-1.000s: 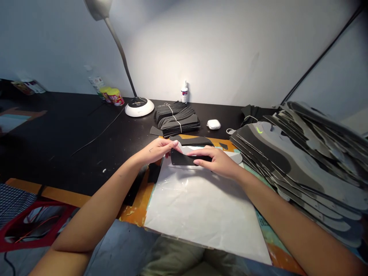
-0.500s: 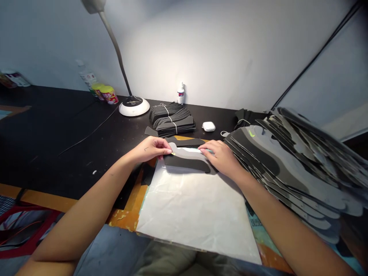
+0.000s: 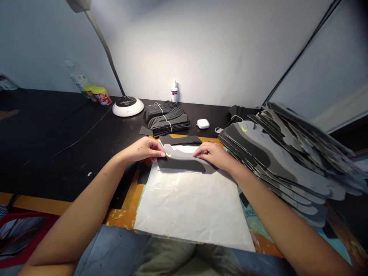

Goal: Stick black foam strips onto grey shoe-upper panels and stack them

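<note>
A grey shoe upper panel (image 3: 184, 164), wavy in outline with a small yellow-green mark at its left end, lies over the white sheet (image 3: 189, 207). My left hand (image 3: 146, 149) pinches the panel's left end between thumb and fingers. At its right part, my right hand (image 3: 212, 154) has thumb and fingertips closed together on the panel's upper edge. Just behind the panel is a small pile of dark grey strips (image 3: 181, 140).
Large stacked shoe upper panels (image 3: 276, 161) fill the right side. Strip bundles tied with bands (image 3: 166, 119), a white case (image 3: 202, 124), a white bottle (image 3: 174, 92) and a lamp base (image 3: 128, 106) stand behind. Yellow-lidded cans (image 3: 101, 96) are at the back left.
The panel now lies flatter on the sheet. My right hand's fingertips have come closer together and moved slightly inward along its upper edge. The camera view has shifted a little to the right.
</note>
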`<state>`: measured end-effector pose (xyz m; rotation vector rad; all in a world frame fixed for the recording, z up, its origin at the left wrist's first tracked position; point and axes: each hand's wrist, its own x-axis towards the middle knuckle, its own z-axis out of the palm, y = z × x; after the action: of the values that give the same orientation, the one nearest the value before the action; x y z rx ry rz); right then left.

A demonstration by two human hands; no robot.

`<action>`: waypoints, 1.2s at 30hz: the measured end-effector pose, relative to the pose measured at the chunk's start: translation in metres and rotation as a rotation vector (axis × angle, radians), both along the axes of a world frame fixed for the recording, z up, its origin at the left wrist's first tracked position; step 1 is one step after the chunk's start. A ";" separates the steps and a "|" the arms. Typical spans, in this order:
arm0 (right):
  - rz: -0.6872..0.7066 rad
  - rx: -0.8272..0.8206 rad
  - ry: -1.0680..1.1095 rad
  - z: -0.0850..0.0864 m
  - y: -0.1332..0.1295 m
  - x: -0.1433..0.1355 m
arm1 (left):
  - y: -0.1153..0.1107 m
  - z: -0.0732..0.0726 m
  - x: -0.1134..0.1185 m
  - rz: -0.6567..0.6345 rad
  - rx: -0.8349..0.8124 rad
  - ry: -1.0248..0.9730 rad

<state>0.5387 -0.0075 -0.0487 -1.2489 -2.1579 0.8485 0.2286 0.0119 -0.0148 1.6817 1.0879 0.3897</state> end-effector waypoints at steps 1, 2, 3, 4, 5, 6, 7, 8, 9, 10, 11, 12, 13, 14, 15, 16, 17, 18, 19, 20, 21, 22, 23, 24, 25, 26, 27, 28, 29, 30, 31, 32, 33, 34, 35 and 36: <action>0.011 -0.029 0.012 0.001 0.000 0.001 | -0.001 0.002 0.001 -0.016 -0.014 0.001; 0.023 -0.051 0.021 0.003 0.000 0.002 | -0.001 0.003 0.001 -0.031 -0.025 0.000; 0.038 -0.064 0.024 0.004 0.000 0.003 | -0.002 0.004 0.002 -0.043 -0.033 0.000; 0.054 -0.070 0.017 0.005 0.000 0.004 | -0.002 0.003 0.002 -0.054 -0.033 0.000; 0.068 -0.065 0.003 0.006 0.001 0.005 | -0.001 0.003 0.002 -0.063 -0.027 -0.001; 0.083 -0.050 -0.020 0.007 0.001 0.005 | -0.001 0.001 0.002 -0.069 -0.020 -0.002; 0.096 -0.019 -0.050 0.009 0.001 0.005 | 0.000 0.000 0.001 -0.074 -0.016 -0.004; 0.101 0.029 -0.085 0.010 0.000 0.004 | 0.000 -0.002 0.001 -0.079 -0.016 -0.005; 0.096 0.089 -0.117 0.011 -0.001 0.002 | 0.000 -0.004 0.000 -0.086 -0.022 -0.004; 0.083 0.150 -0.142 0.012 -0.004 -0.001 | 0.000 -0.005 0.000 -0.094 -0.032 -0.004; 0.070 0.203 -0.158 0.014 -0.007 -0.005 | 0.000 -0.006 0.000 -0.103 -0.044 -0.003; 0.059 0.241 -0.166 0.015 -0.010 -0.010 | 0.000 -0.007 0.000 -0.114 -0.057 -0.002; 0.060 0.257 -0.167 0.017 -0.015 -0.015 | 0.000 -0.007 0.000 -0.129 -0.065 -0.001; 0.075 0.260 -0.169 0.019 -0.019 -0.021 | -0.001 -0.008 0.001 -0.146 -0.071 -0.001; 0.100 0.258 -0.178 0.020 -0.024 -0.027 | -0.001 -0.008 0.000 -0.159 -0.075 0.000; 0.126 0.260 -0.193 0.021 -0.029 -0.033 | -0.001 -0.009 0.000 -0.168 -0.074 -0.001; 0.148 0.264 -0.211 0.021 -0.033 -0.037 | 0.000 -0.009 0.000 -0.175 -0.070 -0.002; 0.160 0.271 -0.228 0.020 -0.037 -0.041 | 0.000 -0.010 -0.001 -0.179 -0.064 -0.005; 0.158 0.279 -0.242 0.020 -0.039 -0.044 | 0.000 -0.010 -0.001 -0.179 -0.060 -0.008; 0.145 0.286 -0.251 0.018 -0.041 -0.047 | 0.001 -0.011 -0.002 -0.176 -0.058 -0.011; 0.128 0.289 -0.254 0.017 -0.042 -0.048 | 0.001 -0.011 -0.002 -0.174 -0.056 -0.018; 0.108 0.290 -0.252 0.016 -0.042 -0.049 | 0.001 -0.011 -0.002 -0.176 -0.055 -0.026; 0.091 0.287 -0.246 0.014 -0.042 -0.050 | 0.001 -0.010 -0.002 -0.176 -0.055 -0.034; 0.080 0.281 -0.239 0.013 -0.041 -0.050 | 0.001 -0.010 -0.002 -0.175 -0.057 -0.040; 0.074 0.273 -0.230 0.012 -0.041 -0.051 | 0.001 -0.009 -0.001 -0.173 -0.058 -0.044; 0.069 0.266 -0.219 0.012 -0.040 -0.051 | 0.000 -0.009 -0.001 -0.170 -0.058 -0.043; 0.063 0.263 -0.206 0.011 -0.040 -0.052 | 0.000 -0.008 -0.001 -0.167 -0.058 -0.038; 0.058 0.260 -0.194 0.011 -0.040 -0.053 | 0.000 -0.008 -0.001 -0.167 -0.055 -0.032; 0.054 0.257 -0.184 0.010 -0.039 -0.054 | 0.001 -0.009 -0.001 -0.171 -0.048 -0.028; 0.049 0.252 -0.177 0.010 -0.039 -0.054 | 0.001 -0.010 -0.001 -0.179 -0.038 -0.024; 0.044 0.244 -0.174 0.009 -0.040 -0.055 | 0.002 -0.011 -0.002 -0.187 -0.025 -0.021; 0.037 0.233 -0.172 0.009 -0.040 -0.055 | 0.002 -0.012 -0.003 -0.194 -0.012 -0.018; 0.032 0.219 -0.169 0.009 -0.040 -0.055 | 0.002 -0.012 -0.004 -0.196 0.000 -0.016; 0.027 0.204 -0.162 0.008 -0.040 -0.055 | 0.002 -0.012 -0.005 -0.197 0.010 -0.015; 0.024 0.190 -0.151 0.008 -0.040 -0.055 | 0.002 -0.012 -0.005 -0.197 0.015 -0.014; 0.022 0.178 -0.139 0.008 -0.040 -0.055 | 0.002 -0.011 -0.005 -0.196 0.015 -0.015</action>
<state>0.4842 -0.0471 -0.0411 -1.2268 -2.3034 0.5784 0.2240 0.0135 -0.0258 1.7777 0.9019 0.2847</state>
